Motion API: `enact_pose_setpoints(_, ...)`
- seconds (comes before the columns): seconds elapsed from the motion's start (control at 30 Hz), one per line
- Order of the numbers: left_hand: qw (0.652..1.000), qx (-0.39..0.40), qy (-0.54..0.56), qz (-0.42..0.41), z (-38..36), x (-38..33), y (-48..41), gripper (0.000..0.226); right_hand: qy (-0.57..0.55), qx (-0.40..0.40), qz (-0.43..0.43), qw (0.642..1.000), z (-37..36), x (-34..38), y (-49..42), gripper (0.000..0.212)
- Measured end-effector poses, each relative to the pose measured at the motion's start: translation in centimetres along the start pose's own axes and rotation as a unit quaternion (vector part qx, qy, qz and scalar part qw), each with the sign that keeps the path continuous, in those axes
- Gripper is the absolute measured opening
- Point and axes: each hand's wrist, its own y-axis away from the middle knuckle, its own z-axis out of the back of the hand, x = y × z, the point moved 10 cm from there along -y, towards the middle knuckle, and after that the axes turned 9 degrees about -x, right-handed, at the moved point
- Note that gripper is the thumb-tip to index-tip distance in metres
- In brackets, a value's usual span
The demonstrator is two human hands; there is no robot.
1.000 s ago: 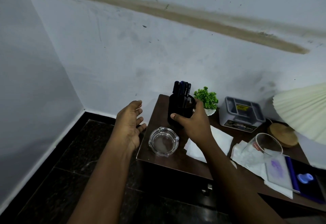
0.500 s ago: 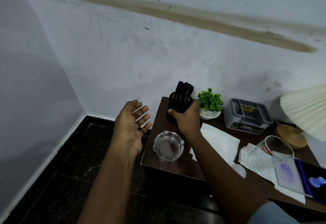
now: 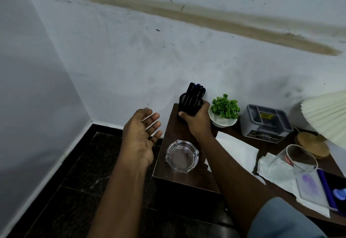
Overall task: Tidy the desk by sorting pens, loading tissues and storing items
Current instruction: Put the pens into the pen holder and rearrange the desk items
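A black mesh pen holder [image 3: 189, 103] with several dark pens [image 3: 196, 89] stands at the desk's far left corner against the wall. My right hand [image 3: 197, 119] grips its lower side, thumb on the left. My left hand [image 3: 142, 136] hovers open, palm up, left of the desk [image 3: 172, 125] over the floor, holding nothing. White tissues [image 3: 237, 149] lie flat on the desk right of my forearm. A grey tissue box [image 3: 265, 123] sits at the back.
A glass ashtray [image 3: 182, 156] sits near the desk's front left. A small green plant in a white bowl [image 3: 223, 113] stands right of the holder. A tipped glass [image 3: 297, 158], crumpled paper [image 3: 271, 168], a wooden lamp base [image 3: 311, 144] and pleated shade [image 3: 325, 110] fill the right.
My right hand has carried the pen holder farther back to the desk's far left corner. My left hand turned palm up and opened wider.
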Motion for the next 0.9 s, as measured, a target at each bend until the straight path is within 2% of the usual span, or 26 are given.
enact_pose_setpoints(0.23,1.000,0.000,0.001,-0.008,-0.1,0.0,0.1,0.014,-0.014,0.024,-0.013,1.000,-0.2,-0.5,-0.2,0.088)
enact_pose_setpoints(0.4,1.000,0.002,-0.003,-0.011,-0.1,-0.1,0.0,0.012,0.004,0.030,-0.033,0.999,0.2,-0.8,0.2,0.083)
enact_pose_setpoints(0.53,1.000,0.000,-0.003,-0.014,-0.1,-0.1,-0.1,0.013,0.035,0.050,-0.043,0.997,1.6,-0.2,1.1,0.096)
enact_pose_setpoints(0.6,1.000,0.003,-0.007,-0.013,-0.3,0.0,0.0,0.012,0.069,0.056,-0.030,0.996,2.8,0.6,1.5,0.081)
enact_pose_setpoints(0.67,1.000,0.009,-0.014,-0.012,-0.6,0.3,0.3,0.011,0.079,0.039,0.003,0.996,4.7,2.2,1.5,0.045)
enact_pose_setpoints(0.73,1.000,0.013,-0.019,-0.012,-0.8,0.4,0.4,0.011,0.107,-0.029,0.076,0.991,7.7,4.4,0.9,0.019)
enact_pose_setpoints(0.8,1.000,0.013,-0.021,-0.013,-0.9,0.5,0.5,0.011,0.170,-0.121,0.155,0.966,11.1,6.6,0.0,0.019)
enact_pose_setpoints(0.83,1.000,0.011,-0.021,-0.014,-0.9,0.5,0.5,0.011,0.202,-0.140,0.174,0.954,12.2,7.0,-0.7,0.023)
enact_pose_setpoints(0.9,1.000,0.010,-0.022,-0.015,-0.9,0.6,0.4,0.012,0.294,-0.085,0.149,0.940,12.3,5.7,-2.9,0.046)
